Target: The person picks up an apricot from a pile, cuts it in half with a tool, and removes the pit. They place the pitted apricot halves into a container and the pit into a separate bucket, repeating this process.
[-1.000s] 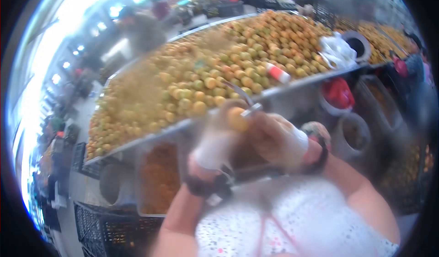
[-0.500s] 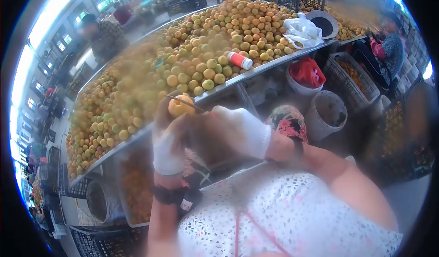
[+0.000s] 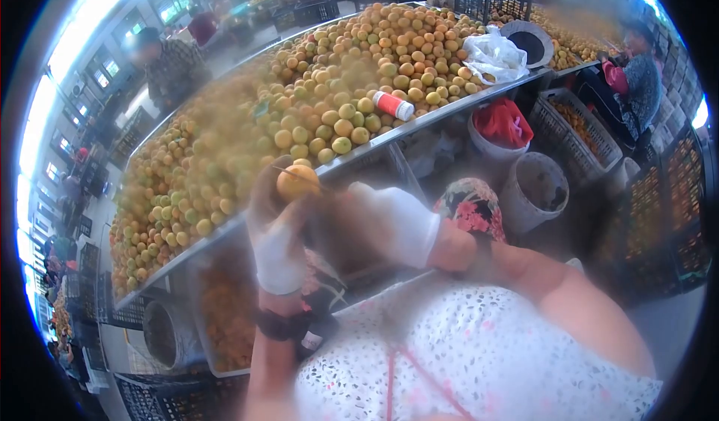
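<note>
My left hand, in a stained white glove, is closed around an orange-yellow apricot at the front edge of the fruit table. A knife with a thin dark blade shows as a faint line against the apricot. My right hand, also in a white glove, is just to the right with its fingers curled; a blurred patch hides the fingertips and the handle. Beyond both hands, a large heap of apricots covers the metal-edged table.
On the heap lie a red-and-white cylinder and a white plastic bag. Buckets and a crate stand below to the right. At lower left are a bin of fruit and a bucket. A person sits at right.
My right hand has shifted slightly down. The apricot in my left hand has turned, and less of the blade shows across it.
</note>
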### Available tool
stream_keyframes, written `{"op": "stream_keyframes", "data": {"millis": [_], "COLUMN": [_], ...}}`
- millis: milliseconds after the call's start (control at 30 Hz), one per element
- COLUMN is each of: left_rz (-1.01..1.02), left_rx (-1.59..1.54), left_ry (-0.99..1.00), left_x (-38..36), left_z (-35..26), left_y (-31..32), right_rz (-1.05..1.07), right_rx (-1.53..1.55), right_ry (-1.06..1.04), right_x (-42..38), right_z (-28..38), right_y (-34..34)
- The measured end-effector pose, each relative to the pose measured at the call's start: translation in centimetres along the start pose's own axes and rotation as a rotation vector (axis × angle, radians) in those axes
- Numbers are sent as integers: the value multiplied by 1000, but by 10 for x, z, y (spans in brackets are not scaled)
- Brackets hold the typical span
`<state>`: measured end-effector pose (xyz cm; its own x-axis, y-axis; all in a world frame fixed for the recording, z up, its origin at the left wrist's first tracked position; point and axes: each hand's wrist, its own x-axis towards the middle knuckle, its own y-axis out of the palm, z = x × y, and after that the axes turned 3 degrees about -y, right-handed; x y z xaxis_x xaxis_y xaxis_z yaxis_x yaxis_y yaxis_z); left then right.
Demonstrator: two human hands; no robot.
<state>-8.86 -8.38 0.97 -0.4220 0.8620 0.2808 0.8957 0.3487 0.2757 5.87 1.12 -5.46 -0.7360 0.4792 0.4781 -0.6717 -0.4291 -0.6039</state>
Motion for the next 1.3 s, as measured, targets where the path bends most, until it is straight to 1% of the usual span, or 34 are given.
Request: {"op": "stream_keyframes", "data": {"millis": [33,100,167,233,300,333,367,400,433,500,567,600,633,667,700,733,767,800,867,933,967,1000,1033,1067,1100,1133,1200,1233,1300], "left_rz": [2,10,9,13,66,72,151,230,231,148,113,77,81,25,-33,-34,17,69,106,147,84,19,12,51,90,81,99,93,53], "left_rx": [0,-129,-120,-112,-256,-255,-402,-549,-549,-415,-395,-374,-373,-277,-182,-183,-267,-349,-361,-375,-125,125,125,19,-89,-92,-217,-217,38], "left_ry": [4,-48,-33,-17,-121,-121,-198,-275,-277,-283,-254,-230,-232,-158,-83,-85,-162,-238,-259,-286,-134,19,15,-131,-273,-267,-323,-321,-258], "left_x": [1,1,0,1,4,6,9,10,11,12,15,15,13,12,12,14,17,19,18,14,11,10,11,13,14,14,13,13,11], "left_z": [0,2,2,4,13,19,25,29,30,31,31,31,27,19,15,21,34,36,34,28,26,25,26,27,28,30,33,31,25], "left_y": [0,-3,4,7,4,3,3,3,4,7,8,9,14,22,27,20,6,1,-4,6,18,24,20,13,9,9,10,11,13], "right_rz": [-7,-14,-14,-31,-49,-83,-115,-118,-102,-86,-141,-142,-154,-165,-166,-110,-52,-50,-104,-122,-138,-138,-75,-14,-9,-16,-36,-45,-60], "right_rx": [25,51,-80,-118,-157,-164,-171,-172,-221,-270,-172,-172,-214,-257,-259,-282,-305,-303,-145,-157,-168,-166,-232,-300,-300,-268,-204,-170,-99], "right_ry": [13,28,-92,-61,-27,35,98,99,59,20,43,44,-6,-57,-57,-15,26,25,10,52,88,89,88,85,82,85,91,100,114], "right_x": [0,-1,1,3,5,5,5,6,5,3,4,3,4,4,6,8,8,7,6,7,7,9,11,10,10,10,8,7,6], "right_z": [-3,-8,-12,-5,2,5,7,8,8,14,21,13,1,-10,-7,-1,2,-2,-14,15,24,18,8,1,-1,-2,-4,-5,-7], "right_y": [2,7,13,12,13,16,16,13,7,-4,-15,-8,4,12,10,6,5,8,15,-9,-17,-11,1,9,9,8,6,5,3]}}
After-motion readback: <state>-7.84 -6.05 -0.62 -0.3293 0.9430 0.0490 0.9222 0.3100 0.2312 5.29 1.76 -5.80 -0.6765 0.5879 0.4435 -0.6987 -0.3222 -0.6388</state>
